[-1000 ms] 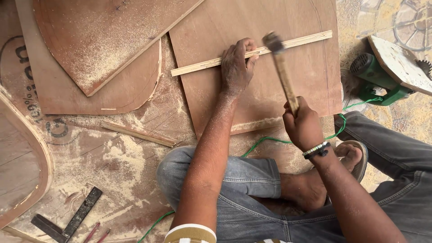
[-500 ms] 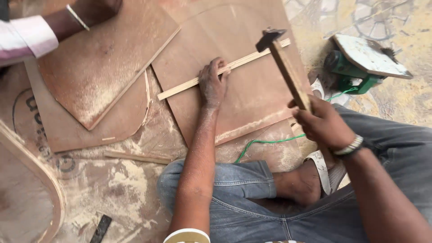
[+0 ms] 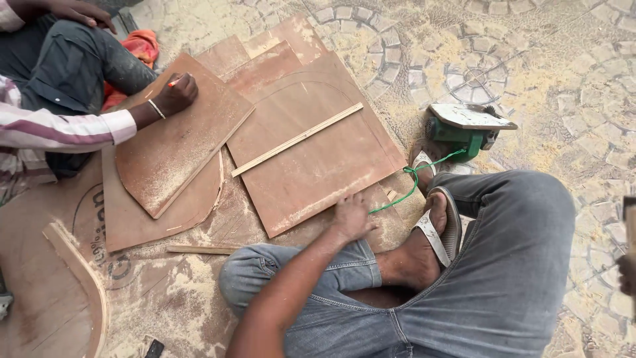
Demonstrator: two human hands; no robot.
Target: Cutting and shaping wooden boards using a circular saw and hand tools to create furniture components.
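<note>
The person's left hand [image 3: 351, 217] rests loosely open at the near edge of the plywood panel [image 3: 311, 156]; 1 thin wooden strip [image 3: 297, 139] lies across it, seemingly already fixed; the right hand [image 3: 627, 273], at frame edge, cannot be judged.

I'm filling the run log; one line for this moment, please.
left hand on plywood board edge | right hand at frame edge | co-worker's hand marking

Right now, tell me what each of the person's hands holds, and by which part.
The left hand holds nothing; it rests at the near edge of the plywood sheet. The right hand is cut off at the frame edge, so its hold cannot be told.
</note>
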